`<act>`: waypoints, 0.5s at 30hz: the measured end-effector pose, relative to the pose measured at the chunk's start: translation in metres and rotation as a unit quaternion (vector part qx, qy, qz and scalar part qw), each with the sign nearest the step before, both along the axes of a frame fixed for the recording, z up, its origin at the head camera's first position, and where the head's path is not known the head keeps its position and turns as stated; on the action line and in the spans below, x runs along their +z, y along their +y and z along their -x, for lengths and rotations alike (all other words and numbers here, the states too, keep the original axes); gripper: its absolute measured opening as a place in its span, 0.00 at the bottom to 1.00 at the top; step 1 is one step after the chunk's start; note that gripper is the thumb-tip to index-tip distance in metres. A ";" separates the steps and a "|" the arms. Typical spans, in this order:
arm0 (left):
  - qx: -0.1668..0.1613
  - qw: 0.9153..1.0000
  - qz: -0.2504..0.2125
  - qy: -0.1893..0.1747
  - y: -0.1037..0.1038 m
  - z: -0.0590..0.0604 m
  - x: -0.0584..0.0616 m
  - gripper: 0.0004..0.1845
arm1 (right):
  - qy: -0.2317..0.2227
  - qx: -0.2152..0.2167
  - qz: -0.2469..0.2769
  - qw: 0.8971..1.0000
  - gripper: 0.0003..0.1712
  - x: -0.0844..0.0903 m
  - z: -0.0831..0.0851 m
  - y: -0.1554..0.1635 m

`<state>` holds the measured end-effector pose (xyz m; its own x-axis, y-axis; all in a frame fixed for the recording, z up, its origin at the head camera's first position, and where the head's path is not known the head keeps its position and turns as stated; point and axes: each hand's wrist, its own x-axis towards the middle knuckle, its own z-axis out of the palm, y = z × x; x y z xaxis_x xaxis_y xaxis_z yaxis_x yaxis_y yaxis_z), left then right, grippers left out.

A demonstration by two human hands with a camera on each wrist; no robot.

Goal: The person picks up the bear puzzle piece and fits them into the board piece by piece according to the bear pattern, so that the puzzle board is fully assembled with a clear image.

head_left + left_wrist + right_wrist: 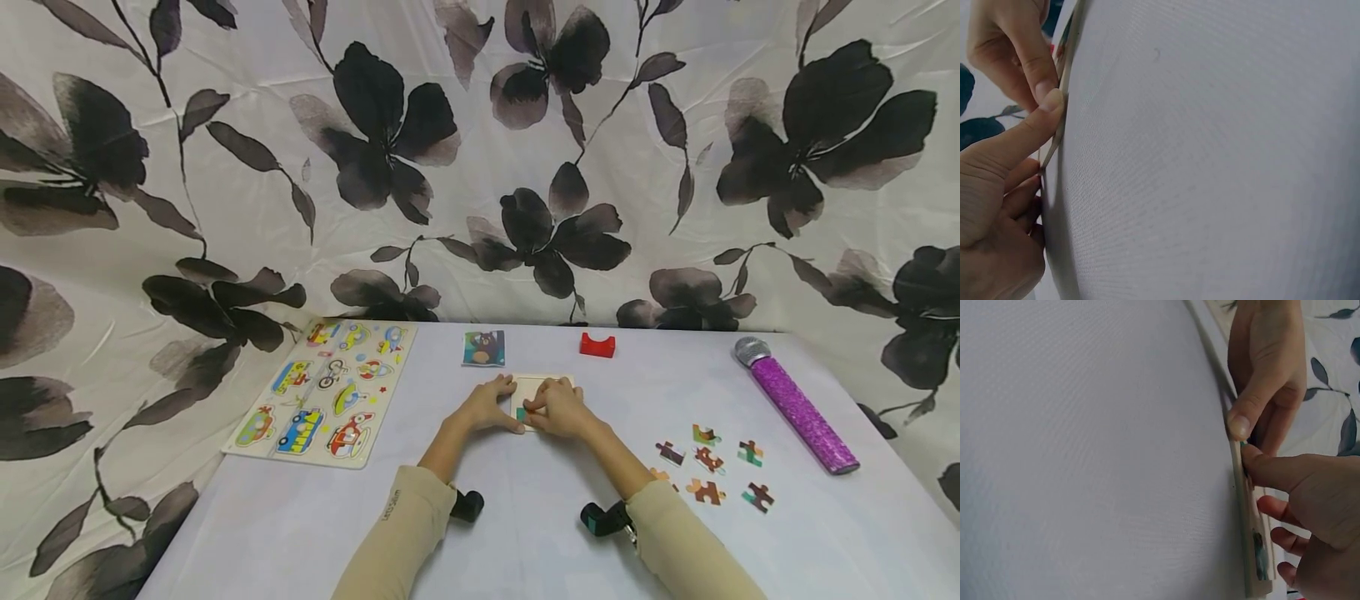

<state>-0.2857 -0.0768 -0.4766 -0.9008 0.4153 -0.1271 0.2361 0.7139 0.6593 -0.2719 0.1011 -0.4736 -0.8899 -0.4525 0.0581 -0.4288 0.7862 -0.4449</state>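
Note:
A small wooden puzzle tray (pixel 531 387) lies flat between the hands on the white table. My left hand (pixel 489 407) grips its left side, with the thumb against the near edge, as the left wrist view shows. Fingertips of my right hand (pixel 561 410) pinch a teal-green jigsaw piece (pixel 521 413) at the tray's near left corner. In the right wrist view, another dark and teal jigsaw piece (pixel 1260 556) lies in the tray near its right end. The right hand hides much of the tray in the head view.
Several loose jigsaw pieces (pixel 706 492) lie to the right, beside a glittery purple microphone (pixel 802 408). Behind the tray are a bear picture card (pixel 483 348) and a red notched block (pixel 597 345). A vehicle puzzle board (pixel 251 443) occupies the left. A floral cloth (pixel 465 192) hangs behind.

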 end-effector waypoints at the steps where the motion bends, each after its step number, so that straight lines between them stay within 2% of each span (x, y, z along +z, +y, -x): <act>1: 0.001 1.000 -0.001 -0.002 0.000 0.000 0.000 0.47 | -0.002 -0.001 -0.008 1.000 0.15 0.000 0.000 0.000; 5: 0.000 1.000 -0.004 -0.008 0.001 0.000 0.000 0.47 | 0.000 -0.004 -0.016 1.000 0.15 0.000 -0.001 0.001; 10: -0.002 1.000 -0.006 -0.004 -0.001 0.000 0.000 0.47 | 0.020 -0.007 0.032 0.999 0.21 -0.004 -0.008 0.005; 13: -0.005 1.000 -0.009 -0.001 -0.001 0.000 0.001 0.47 | 0.047 -0.016 0.067 0.997 0.25 -0.003 -0.014 0.013; 15: -0.007 1.000 -0.008 -0.002 -0.001 0.000 0.001 0.48 | 0.073 -0.021 0.085 0.993 0.24 -0.002 -0.016 0.020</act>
